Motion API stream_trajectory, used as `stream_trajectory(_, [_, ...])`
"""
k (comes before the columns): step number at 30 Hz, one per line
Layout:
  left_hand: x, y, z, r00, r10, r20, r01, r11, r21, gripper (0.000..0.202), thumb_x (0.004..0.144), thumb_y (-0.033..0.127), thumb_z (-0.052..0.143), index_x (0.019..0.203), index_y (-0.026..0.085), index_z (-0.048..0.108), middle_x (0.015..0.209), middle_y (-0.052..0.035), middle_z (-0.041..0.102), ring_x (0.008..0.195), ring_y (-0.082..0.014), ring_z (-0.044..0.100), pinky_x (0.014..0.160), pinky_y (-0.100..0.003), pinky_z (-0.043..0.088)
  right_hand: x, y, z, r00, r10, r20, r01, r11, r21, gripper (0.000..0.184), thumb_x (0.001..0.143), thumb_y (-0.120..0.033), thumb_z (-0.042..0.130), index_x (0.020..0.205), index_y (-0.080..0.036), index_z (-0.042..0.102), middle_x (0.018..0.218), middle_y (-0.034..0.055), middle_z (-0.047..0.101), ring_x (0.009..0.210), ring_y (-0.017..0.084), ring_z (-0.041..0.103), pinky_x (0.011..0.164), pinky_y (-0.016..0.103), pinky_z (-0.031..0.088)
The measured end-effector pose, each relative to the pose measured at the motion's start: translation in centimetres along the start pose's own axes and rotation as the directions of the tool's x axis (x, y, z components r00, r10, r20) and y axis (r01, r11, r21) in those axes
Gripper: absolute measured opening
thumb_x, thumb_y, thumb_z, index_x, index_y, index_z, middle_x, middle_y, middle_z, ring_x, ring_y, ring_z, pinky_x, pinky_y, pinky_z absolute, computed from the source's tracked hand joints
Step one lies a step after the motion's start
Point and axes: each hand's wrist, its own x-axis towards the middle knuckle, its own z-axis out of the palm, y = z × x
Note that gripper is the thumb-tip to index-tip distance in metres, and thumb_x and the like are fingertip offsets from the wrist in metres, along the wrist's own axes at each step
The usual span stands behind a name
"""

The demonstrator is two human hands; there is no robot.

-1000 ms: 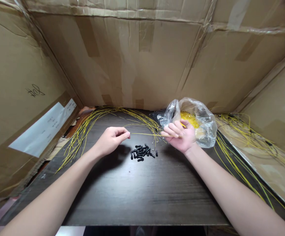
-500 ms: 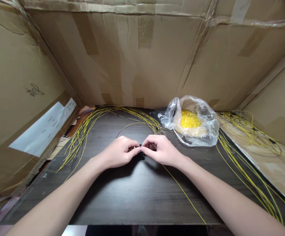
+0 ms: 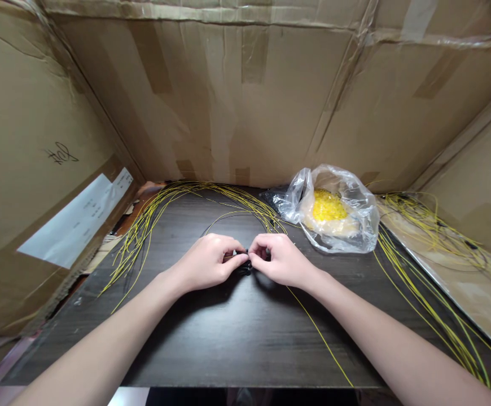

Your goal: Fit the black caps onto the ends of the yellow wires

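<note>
**Pinch at centre, long stretch of wood to near edge**

Left hand (image 3: 205,262) and right hand (image 3: 281,260) half-closed, fingertips meeting on small black plastic caps (image 3: 243,266), mostly hidden. Thin yellow wire (image 3: 319,338) from under right hand almost to near edge of dark wood tabletop (image 3: 237,344). Yellow wire bundles (image 3: 144,242) arcing behind and left. Clear plastic bag (image 3: 338,214) of yellow pellets (image 3: 325,206) back right, just before cardboard wall (image 3: 245,101).

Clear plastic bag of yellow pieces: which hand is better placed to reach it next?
Right, probably: the right hand lies closer to the clear plastic bag, while the left hand sits farther off; both meet over the black parts.
</note>
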Motion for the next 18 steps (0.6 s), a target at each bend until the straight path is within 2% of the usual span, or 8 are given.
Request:
stream_trajectory(2, [0.1,0.0,-0.1,0.994,0.033,-0.103,-0.027,0.998,0.061,0.024,0.092,0.034,0.058,0.106,0.021,0.071,0.085,-0.0052,0.066,0.077,-0.0190,0.057,0.073,-0.032,0.043,0.1,0.1,0.1,0.995,0.101,-0.002,-0.100,0.989,0.105,0.009,0.076,-0.015,0.058,0.069,-0.015,0.064,0.064,-0.0008,0.061,0.058,0.010,0.051,0.058,0.024,0.039])
stream_trajectory(4, [0.1,0.1,-0.3,0.958,0.086,-0.274,-0.044,0.987,0.155,0.033,0.087,0.034,0.064,0.117,0.021,0.068,0.102,-0.0100,0.065,0.092,-0.0240,0.056,0.082,-0.038,0.044,0.3,0.3,0.1,0.975,0.220,-0.016,-0.208,0.944,0.256,0.008,0.075,-0.016,0.058,0.069,-0.015,0.065,0.064,-0.0005,0.061,0.059,0.010,0.051,0.057,0.024,0.039])
stream_trajectory(7, [0.1,0.5,-0.7,0.807,0.153,-0.570,-0.027,0.974,0.223,0.036,0.081,0.029,0.071,0.115,0.018,0.069,0.113,-0.0143,0.060,0.103,-0.0273,0.054,0.087,-0.042,0.045,0.6,0.4,0.1,0.910,0.415,0.006,-0.348,0.753,0.559,0.008,0.073,-0.020,0.060,0.068,-0.015,0.064,0.061,-0.0008,0.058,0.056,0.009,0.049,0.053,0.023,0.034])
stream_trajectory(9, [0.0,0.7,-0.8,0.731,0.153,-0.665,-0.051,0.984,0.170,0.018,0.082,0.024,0.070,0.098,0.016,0.072,0.094,-0.0099,0.064,0.087,-0.0217,0.057,0.077,-0.035,0.047,0.6,0.4,0.0,0.863,0.496,0.094,-0.392,0.539,0.746,0.008,0.072,-0.022,0.064,0.068,-0.014,0.064,0.060,-0.0013,0.055,0.054,0.008,0.047,0.049,0.022,0.030])
stream_trajectory(11, [0.0,0.9,-0.5,0.769,0.088,-0.633,-0.074,0.996,0.050,0.008,0.084,0.022,0.067,0.080,0.016,0.070,0.072,-0.0030,0.062,0.065,-0.0144,0.053,0.063,-0.029,0.044,0.7,0.4,-0.1,0.833,0.517,0.199,-0.405,0.324,0.855,0.009,0.070,-0.023,0.067,0.069,-0.014,0.064,0.061,-0.0013,0.055,0.054,0.008,0.047,0.049,0.021,0.031])
stream_trajectory(14, [0.3,0.9,0.6,0.895,-0.125,-0.429,0.011,0.966,-0.258,0.014,0.087,0.027,0.065,0.079,0.017,0.070,0.067,-0.0005,0.063,0.056,-0.0111,0.051,0.054,-0.026,0.041,0.7,0.5,-0.1,0.805,0.508,0.305,-0.414,0.114,0.903,0.010,0.069,-0.021,0.071,0.069,-0.014,0.063,0.062,-0.0013,0.055,0.056,0.007,0.049,0.052,0.020,0.036])
stream_trajectory(16, [0.6,0.8,1.4,0.923,-0.265,-0.281,0.081,0.845,-0.529,0.019,0.088,0.033,0.065,0.096,0.017,0.071,0.072,-0.0014,0.067,0.058,-0.0116,0.054,0.053,-0.025,0.043,0.7,0.5,0.0,0.802,0.489,0.344,-0.428,0.068,0.901,0.011,0.069,-0.020,0.071,0.070,-0.013,0.063,0.063,-0.0008,0.057,0.057,0.007,0.050,0.052,0.020,0.037])
stream_trajectory(18, [0.9,0.7,2.0,0.924,-0.347,-0.163,0.131,0.685,-0.717,0.028,0.085,0.037,0.068,0.103,0.016,0.069,0.074,-0.0014,0.067,0.054,-0.0107,0.053,0.048,-0.024,0.043,0.7,0.5,0.1,0.810,0.454,0.372,-0.451,0.075,0.889,0.010,0.070,-0.021,0.070,0.072,-0.013,0.065,0.064,-0.0003,0.058,0.057,0.008,0.050,0.052,0.021,0.038])
